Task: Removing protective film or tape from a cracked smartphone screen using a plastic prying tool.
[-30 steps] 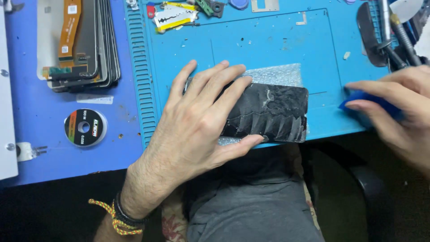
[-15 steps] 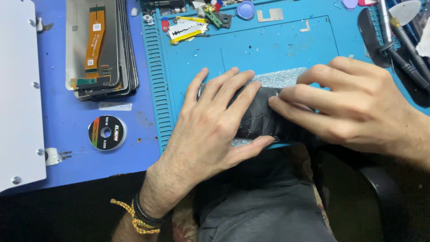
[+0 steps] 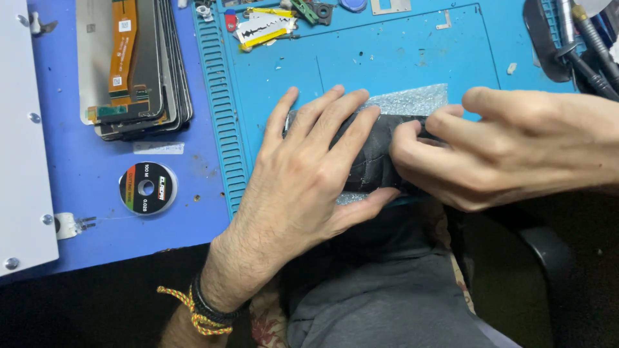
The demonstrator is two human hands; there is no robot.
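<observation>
A black phone with a cracked screen lies on a piece of bubble wrap at the near edge of the blue work mat. My left hand lies flat over the phone's left part, fingers spread, thumb along its near edge. My right hand comes in from the right and rests on the phone's right part, fingertips pinched at its top face. Whether the right hand holds a tool cannot be seen.
A stack of phone display panels with orange flex cables lies at the back left. A small round wire spool sits on the blue table. Small parts and a razor blade lie at the back; tools stand at the right.
My right hand has come from the right edge of the mat onto the phone and now presses its right part. The left hand has stayed on the phone.
</observation>
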